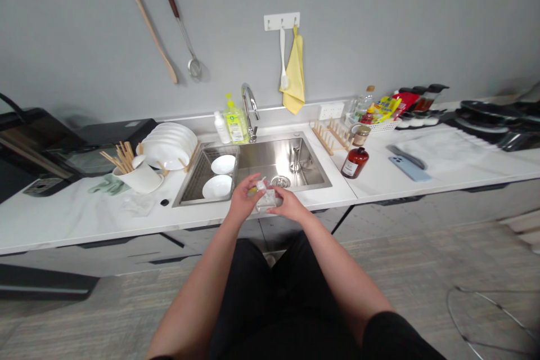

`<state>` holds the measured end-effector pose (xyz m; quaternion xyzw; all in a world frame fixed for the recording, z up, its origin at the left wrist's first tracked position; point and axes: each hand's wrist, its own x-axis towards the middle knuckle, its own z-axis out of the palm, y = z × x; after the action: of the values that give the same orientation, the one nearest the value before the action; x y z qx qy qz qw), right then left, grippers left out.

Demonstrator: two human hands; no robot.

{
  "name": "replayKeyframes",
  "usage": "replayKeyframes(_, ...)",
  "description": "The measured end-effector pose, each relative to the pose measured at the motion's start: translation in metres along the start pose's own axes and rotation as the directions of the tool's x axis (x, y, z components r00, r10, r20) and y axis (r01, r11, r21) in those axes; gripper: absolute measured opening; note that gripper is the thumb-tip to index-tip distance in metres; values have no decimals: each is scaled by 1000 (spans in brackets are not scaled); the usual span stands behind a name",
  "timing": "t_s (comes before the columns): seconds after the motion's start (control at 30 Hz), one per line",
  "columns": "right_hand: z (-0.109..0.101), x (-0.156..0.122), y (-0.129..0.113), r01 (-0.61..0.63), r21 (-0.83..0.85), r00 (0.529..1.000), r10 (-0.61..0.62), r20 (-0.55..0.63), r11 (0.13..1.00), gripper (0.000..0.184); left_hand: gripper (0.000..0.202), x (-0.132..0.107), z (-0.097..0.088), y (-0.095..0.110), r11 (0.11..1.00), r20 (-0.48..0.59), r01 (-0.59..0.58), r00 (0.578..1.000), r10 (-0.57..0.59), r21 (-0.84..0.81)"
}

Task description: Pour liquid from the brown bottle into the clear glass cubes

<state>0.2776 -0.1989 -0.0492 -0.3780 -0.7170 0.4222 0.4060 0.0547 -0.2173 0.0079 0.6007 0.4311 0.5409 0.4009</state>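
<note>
"Start at the hands: placed how, open how far?"

"Both half closed, fingers curled and thumbs turned inward. Left hand (245, 197) and right hand (290, 206) grasping one item from opposite sides; not released, not clenched."

"Holding what?"

"A small, crinkled, see-through whitish plastic packet (266, 201), with a trace of yellow by the left fingers. Too blurred to tell more."

"Held where?"

"Between the two hands, by the front edge of the white marble-patterned countertop (333, 198), just in front of the stainless-steel sink (264, 152). Cannot tell whether touching the countertop."

"Likely to handle how?"

"Probably light, soft and limp, a little slippery on the film, easier to tear than to break. Best pinched at the narrower upper end between thumb and fingertips, supporting the fuller lower part from the right."

"And farther out?"

"At the sink's left end, two round white bowls (217, 186) in a grey rectangular basket (197, 173). Just beyond the sink's front right corner, an amber bottle with a pale label (355, 162). Toward the countertop's left end, a crumpled clear plastic bag (137, 205)."
</note>
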Motion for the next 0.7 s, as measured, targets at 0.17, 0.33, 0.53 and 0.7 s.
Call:
replayKeyframes(0.17, 2, 0, 5, 9, 40, 1000, -9, 3, 999, 93, 70, 5, -5, 18, 1000, 13, -12, 1000, 12, -11)
replayKeyframes(0.33, 3, 1, 5, -2, 32, 1000, 2, -3, 999, 91, 70, 7, -6, 19, 1000, 1, 0, 1000, 0, -16)
replayKeyframes(0.53, 3, 0, 4, -11, 57, 1000, 11, -1, 998, 93, 70, 3, -8, 17, 998, -35, 18, 999, -20, -62)
replayKeyframes(0.7, 3, 0, 4, -13, 44, 1000, 13, -2, 999, 93, 67, -1, -7, 19, 999, -55, 6, 998, -8, -45)
